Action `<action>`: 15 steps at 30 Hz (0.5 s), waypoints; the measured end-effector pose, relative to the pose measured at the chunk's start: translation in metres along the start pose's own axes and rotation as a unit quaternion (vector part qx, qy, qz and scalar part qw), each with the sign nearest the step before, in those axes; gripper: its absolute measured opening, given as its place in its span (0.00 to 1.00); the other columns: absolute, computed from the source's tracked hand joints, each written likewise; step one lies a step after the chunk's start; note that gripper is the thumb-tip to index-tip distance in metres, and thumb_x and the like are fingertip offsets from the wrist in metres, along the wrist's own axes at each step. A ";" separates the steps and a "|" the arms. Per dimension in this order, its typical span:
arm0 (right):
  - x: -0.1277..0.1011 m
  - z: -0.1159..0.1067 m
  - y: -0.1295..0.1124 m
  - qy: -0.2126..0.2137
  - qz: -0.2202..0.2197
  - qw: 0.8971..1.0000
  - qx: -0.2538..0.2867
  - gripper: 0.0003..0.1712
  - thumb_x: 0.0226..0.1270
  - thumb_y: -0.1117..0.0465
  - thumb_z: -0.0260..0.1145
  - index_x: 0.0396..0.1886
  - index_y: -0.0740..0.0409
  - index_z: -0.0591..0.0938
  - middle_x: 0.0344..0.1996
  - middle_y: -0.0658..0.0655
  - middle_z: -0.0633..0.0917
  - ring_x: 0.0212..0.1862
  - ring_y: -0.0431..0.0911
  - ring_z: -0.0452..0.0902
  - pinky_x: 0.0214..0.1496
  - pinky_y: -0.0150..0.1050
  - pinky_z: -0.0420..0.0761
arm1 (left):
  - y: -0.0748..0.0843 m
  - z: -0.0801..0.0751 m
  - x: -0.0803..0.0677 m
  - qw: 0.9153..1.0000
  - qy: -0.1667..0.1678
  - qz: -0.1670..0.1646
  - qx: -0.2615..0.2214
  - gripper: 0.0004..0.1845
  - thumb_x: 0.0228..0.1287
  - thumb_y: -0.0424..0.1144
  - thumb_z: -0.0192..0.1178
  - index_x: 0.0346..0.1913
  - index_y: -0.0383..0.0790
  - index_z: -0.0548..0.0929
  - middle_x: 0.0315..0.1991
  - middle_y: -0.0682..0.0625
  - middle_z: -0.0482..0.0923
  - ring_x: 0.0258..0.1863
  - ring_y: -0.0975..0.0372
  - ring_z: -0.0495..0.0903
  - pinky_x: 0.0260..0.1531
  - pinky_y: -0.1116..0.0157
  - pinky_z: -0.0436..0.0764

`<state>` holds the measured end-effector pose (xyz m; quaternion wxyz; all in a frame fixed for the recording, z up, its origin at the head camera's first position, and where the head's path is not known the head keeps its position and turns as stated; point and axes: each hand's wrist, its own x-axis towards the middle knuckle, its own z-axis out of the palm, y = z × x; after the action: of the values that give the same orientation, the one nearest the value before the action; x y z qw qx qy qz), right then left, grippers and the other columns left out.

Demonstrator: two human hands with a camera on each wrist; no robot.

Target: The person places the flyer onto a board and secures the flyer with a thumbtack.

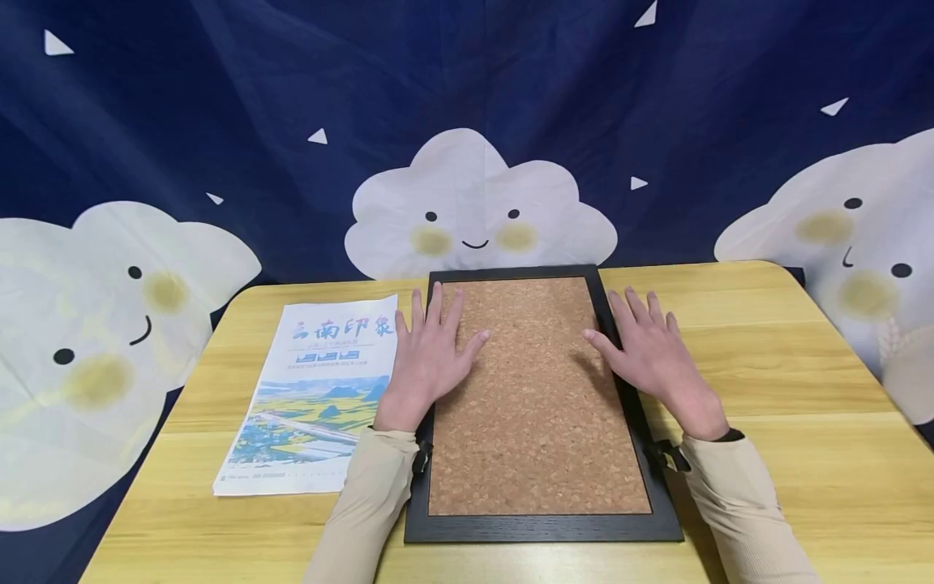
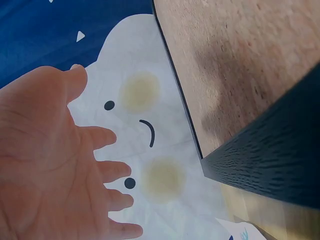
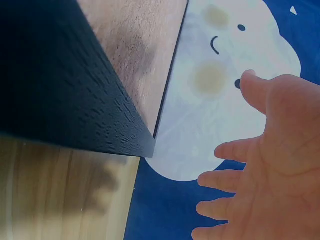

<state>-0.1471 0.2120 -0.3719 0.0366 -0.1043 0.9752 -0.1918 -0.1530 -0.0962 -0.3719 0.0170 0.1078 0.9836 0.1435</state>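
Both hands lie flat with fingers spread, holding nothing: left hand [image 1: 430, 353] and right hand [image 1: 652, 350] apparently steady the black-framed cork board [image 1: 538, 405] mid-worktop [image 1: 788, 389], beside a printed poster [image 1: 314, 397].

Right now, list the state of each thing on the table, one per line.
cork board: lying flat in its black frame, cork side up.
left hand: open, fingers spread, over the frame's left edge.
right hand: open, fingers spread, over the frame's right edge.
printed sheet: flat, face up, left of the board, untouched.
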 end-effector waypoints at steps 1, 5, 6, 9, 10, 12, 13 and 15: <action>0.000 0.000 0.000 0.000 -0.001 1.000 0.001 0.48 0.82 0.38 0.51 0.82 0.70 0.53 0.78 0.80 0.51 0.78 0.78 0.36 0.72 0.77 0.43 | 0.000 0.000 0.000 1.000 0.000 0.000 -0.001 0.43 0.78 0.67 0.42 0.85 0.45 0.51 0.84 0.40 0.36 0.82 0.42 0.30 0.75 0.35 0.38; 0.001 -0.001 0.000 -0.004 -0.005 1.000 0.007 0.48 0.82 0.38 0.51 0.81 0.71 0.53 0.78 0.80 0.51 0.77 0.79 0.38 0.72 0.76 0.45 | 0.000 0.000 0.000 1.000 0.000 0.000 -0.005 0.43 0.79 0.66 0.42 0.84 0.44 0.52 0.84 0.40 0.37 0.82 0.42 0.31 0.75 0.35 0.39; 0.001 -0.001 0.000 -0.006 -0.006 1.000 0.009 0.48 0.82 0.39 0.51 0.82 0.71 0.53 0.78 0.80 0.51 0.77 0.79 0.38 0.72 0.76 0.46 | 0.000 0.000 -0.001 1.000 0.001 0.001 -0.006 0.43 0.79 0.66 0.43 0.84 0.44 0.52 0.84 0.39 0.37 0.82 0.42 0.31 0.75 0.35 0.39; 0.002 -0.001 0.002 -0.013 -0.009 1.000 0.018 0.48 0.83 0.38 0.51 0.82 0.71 0.52 0.78 0.81 0.50 0.77 0.80 0.39 0.73 0.75 0.47 | 0.000 0.000 -0.001 1.000 0.002 0.001 -0.007 0.43 0.79 0.66 0.43 0.84 0.44 0.53 0.84 0.39 0.37 0.82 0.42 0.31 0.75 0.35 0.39; 0.002 -0.001 0.002 -0.014 -0.010 1.000 0.021 0.48 0.83 0.39 0.51 0.82 0.71 0.51 0.77 0.81 0.50 0.76 0.80 0.39 0.73 0.74 0.47 | 0.000 0.000 -0.001 1.000 0.001 0.001 -0.007 0.43 0.79 0.66 0.43 0.84 0.44 0.52 0.84 0.39 0.37 0.82 0.41 0.31 0.75 0.35 0.39; 0.002 0.000 0.003 -0.016 -0.010 0.999 0.027 0.48 0.83 0.39 0.51 0.82 0.70 0.51 0.78 0.81 0.49 0.76 0.80 0.40 0.74 0.73 0.48 | 0.000 0.000 -0.001 1.000 -0.002 -0.001 -0.007 0.43 0.79 0.66 0.42 0.84 0.44 0.52 0.84 0.40 0.36 0.82 0.42 0.30 0.75 0.35 0.39; 0.002 0.000 0.003 -0.016 -0.011 0.999 0.030 0.48 0.83 0.39 0.51 0.82 0.71 0.51 0.77 0.82 0.50 0.76 0.80 0.40 0.74 0.73 0.49 | 0.000 0.000 -0.001 1.000 -0.003 -0.001 -0.008 0.43 0.79 0.66 0.42 0.85 0.44 0.51 0.84 0.40 0.36 0.82 0.42 0.30 0.75 0.35 0.39; 0.001 0.000 0.003 -0.018 -0.011 0.999 0.035 0.48 0.83 0.39 0.51 0.82 0.70 0.51 0.77 0.82 0.49 0.76 0.80 0.41 0.74 0.71 0.49 | 0.000 -0.001 -0.001 1.000 -0.007 -0.003 -0.008 0.42 0.79 0.66 0.42 0.85 0.45 0.51 0.84 0.40 0.36 0.82 0.42 0.30 0.75 0.35 0.39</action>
<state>-0.1489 0.2145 -0.3731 0.0555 -0.1171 0.9659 -0.2241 -0.1520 -0.0968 -0.3715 0.0249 0.1059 0.9826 0.1505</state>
